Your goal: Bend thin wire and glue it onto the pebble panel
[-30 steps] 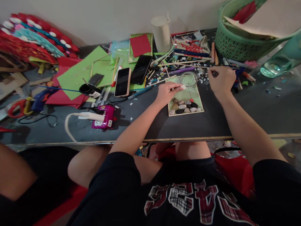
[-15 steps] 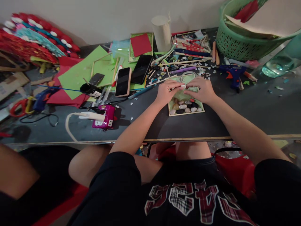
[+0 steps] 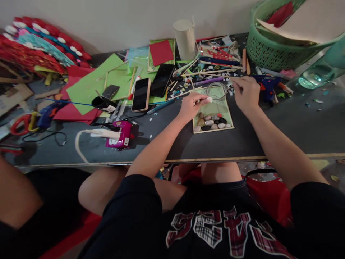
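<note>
My left hand pinches a small white pebble between thumb and fingertips. The pebble is over the left side of a shallow green tray with a pale rim. Rows of smooth pebbles in white, brown, grey and black fill the tray's near part. Coiled clear wire lies across its far end. My right hand is off the tray's right side, its fingers loosely stretched out and nothing visible in them. Just beyond it is a blue glue gun, partly hidden by the hand.
Two phones and green paper lie to the left. A pink power socket with a white plug is near the front edge. Behind are a white cylinder, sticks and scraps. A green basket and water container stand right.
My right hand has left the white pebble and moved right, towards the glue gun. My left hand stays nearly in place, still pinching the pebble. More of the tray and coiled wire now shows.
</note>
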`<action>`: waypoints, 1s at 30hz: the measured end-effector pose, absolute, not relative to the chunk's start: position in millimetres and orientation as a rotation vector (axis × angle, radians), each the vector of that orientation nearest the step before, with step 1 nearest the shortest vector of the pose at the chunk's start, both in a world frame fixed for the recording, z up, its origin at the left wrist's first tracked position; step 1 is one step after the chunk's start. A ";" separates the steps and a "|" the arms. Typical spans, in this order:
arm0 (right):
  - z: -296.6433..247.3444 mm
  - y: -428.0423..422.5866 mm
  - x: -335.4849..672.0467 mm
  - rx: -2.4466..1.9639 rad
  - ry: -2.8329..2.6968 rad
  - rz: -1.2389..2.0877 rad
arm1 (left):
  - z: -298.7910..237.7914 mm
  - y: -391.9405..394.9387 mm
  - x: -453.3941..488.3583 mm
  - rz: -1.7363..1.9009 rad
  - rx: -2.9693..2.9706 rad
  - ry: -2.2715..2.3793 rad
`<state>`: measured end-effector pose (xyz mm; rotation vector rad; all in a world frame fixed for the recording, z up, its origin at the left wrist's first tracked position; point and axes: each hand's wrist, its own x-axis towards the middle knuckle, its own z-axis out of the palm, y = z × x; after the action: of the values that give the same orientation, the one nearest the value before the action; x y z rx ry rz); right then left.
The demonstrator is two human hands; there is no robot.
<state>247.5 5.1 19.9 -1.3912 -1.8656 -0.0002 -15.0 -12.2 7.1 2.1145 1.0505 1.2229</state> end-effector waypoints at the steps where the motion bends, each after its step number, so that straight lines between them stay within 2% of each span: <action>1: 17.8 8.3 254.5 -1.457 -1.846 -0.094 | 7.5 -12.7 -14.7 1.219 2.112 1.058; 4: 17.1 10.8 266.1 -1.407 -1.778 -0.137 | 6.8 -12.4 -13.7 1.247 2.097 1.056; 14: 38.4 -30.5 204.5 -0.957 -2.199 0.216 | 6.9 -11.2 -14.1 1.172 2.171 1.043; 30: 26.2 -27.4 202.4 -0.944 -2.235 0.375 | 3.9 -10.5 -13.7 1.104 2.232 0.894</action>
<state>202.4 -27.4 26.2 -0.9435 -2.2354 0.3746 -13.7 -10.5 3.9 2.2316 0.8940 1.1044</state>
